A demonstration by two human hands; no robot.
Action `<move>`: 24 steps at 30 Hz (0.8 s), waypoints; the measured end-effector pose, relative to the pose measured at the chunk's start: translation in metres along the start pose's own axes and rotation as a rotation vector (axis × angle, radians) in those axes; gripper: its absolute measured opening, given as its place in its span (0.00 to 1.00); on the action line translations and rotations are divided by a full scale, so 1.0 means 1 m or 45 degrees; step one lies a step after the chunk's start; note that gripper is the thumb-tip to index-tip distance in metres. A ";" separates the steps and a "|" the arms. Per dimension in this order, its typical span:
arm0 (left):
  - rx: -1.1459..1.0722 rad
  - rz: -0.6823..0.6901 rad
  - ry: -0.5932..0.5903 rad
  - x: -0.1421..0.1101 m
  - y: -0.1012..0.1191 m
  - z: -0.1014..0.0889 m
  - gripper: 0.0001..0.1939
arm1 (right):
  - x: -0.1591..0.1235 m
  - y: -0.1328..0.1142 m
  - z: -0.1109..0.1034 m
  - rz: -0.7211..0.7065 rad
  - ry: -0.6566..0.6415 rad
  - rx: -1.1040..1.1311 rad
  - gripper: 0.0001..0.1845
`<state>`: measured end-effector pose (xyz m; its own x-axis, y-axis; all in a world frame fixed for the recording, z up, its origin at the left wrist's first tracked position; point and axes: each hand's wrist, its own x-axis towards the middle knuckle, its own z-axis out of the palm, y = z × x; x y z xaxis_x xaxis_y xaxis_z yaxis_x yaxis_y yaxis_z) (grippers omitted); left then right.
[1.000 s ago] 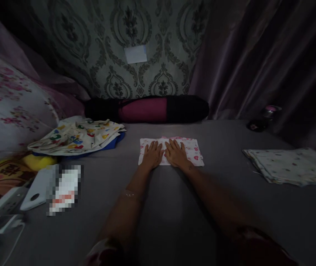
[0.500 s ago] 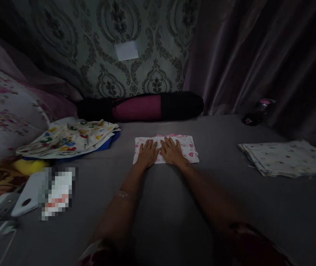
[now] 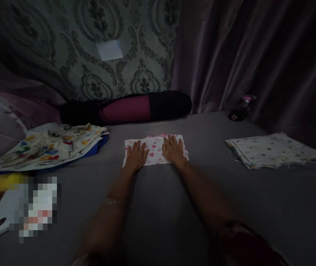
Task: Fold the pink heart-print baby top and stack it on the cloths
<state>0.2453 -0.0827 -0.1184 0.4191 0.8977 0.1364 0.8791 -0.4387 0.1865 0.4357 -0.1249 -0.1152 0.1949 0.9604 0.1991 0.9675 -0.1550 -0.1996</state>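
Note:
A folded white cloth with pink and red heart prints (image 3: 154, 153) lies flat on the grey sheet (image 3: 158, 207) in front of me. On its left part rests my left hand (image 3: 136, 155), palm down with the fingers spread. My right hand (image 3: 173, 150) presses flat on the right part, fingers stretched out. Between the two hands the hearts on the cloth show. A strip of pink fabric peeks out at its far edge. Neither hand grips anything.
To the left lies a heap of colourful printed fabric (image 3: 60, 142), with a white board-like object (image 3: 4, 216) nearer me. A folded white patterned cloth (image 3: 274, 149) is at the right. Behind are a black-and-maroon bolster (image 3: 127, 109) and a dark bottle with a pink top (image 3: 241, 109).
My hands have slid apart, the left toward the cloth's left side and the right toward its right. The whole view has shifted a little to the right.

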 end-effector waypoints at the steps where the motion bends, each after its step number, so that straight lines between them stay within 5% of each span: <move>1: 0.005 -0.001 -0.005 0.000 0.000 -0.001 0.28 | 0.000 0.000 0.000 0.001 0.001 0.004 0.29; 13: 0.031 0.009 0.004 0.000 0.001 -0.003 0.27 | -0.001 0.001 -0.004 0.010 0.012 0.002 0.28; 20: 0.154 -0.080 0.271 0.003 -0.006 -0.009 0.28 | 0.005 0.019 -0.009 0.205 0.193 0.013 0.30; 24: 0.179 -0.125 0.148 0.003 -0.013 -0.003 0.29 | 0.004 0.027 -0.007 0.215 0.192 0.043 0.29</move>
<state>0.2341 -0.0742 -0.1171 0.3076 0.9214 0.2374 0.9409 -0.3317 0.0680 0.4639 -0.1265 -0.1134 0.3779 0.8755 0.3012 0.9137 -0.3001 -0.2741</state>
